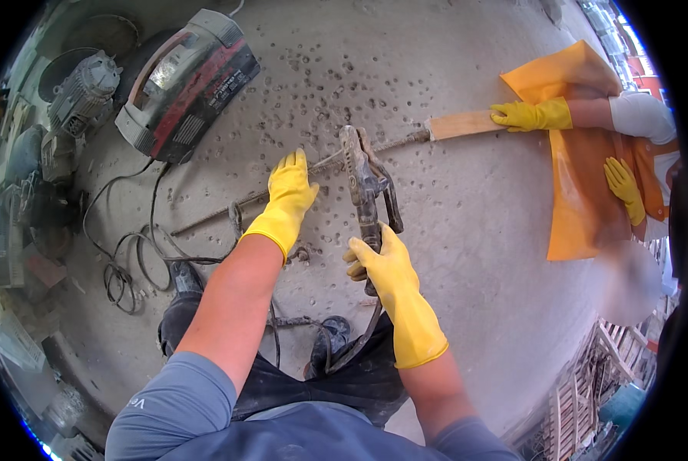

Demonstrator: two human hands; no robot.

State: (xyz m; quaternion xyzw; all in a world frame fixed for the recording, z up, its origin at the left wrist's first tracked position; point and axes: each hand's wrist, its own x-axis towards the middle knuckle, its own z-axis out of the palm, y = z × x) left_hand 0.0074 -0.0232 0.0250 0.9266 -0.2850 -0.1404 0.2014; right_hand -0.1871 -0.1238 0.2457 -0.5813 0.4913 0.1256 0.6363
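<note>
Both my hands wear yellow rubber gloves. My left hand (pixel 289 198) presses down on a long thin steel rod (pixel 206 219) that lies across the concrete floor. My right hand (pixel 381 265) grips the handle of a dark metal hand tool (pixel 363 177) whose head sits on the rod near its middle. At the rod's far right end a flat wooden piece (pixel 459 124) is held by another person's gloved hand (pixel 524 115). That person's other gloved hand (pixel 623 184) rests on an orange apron.
A red and black boxy machine (pixel 183 77) sits at upper left beside a grey motor (pixel 83 88). Black cables (pixel 125 253) coil on the floor near my left foot. Wooden pallets (pixel 590 384) lie at lower right. The grey floor (pixel 474 230) is pocked with small marks.
</note>
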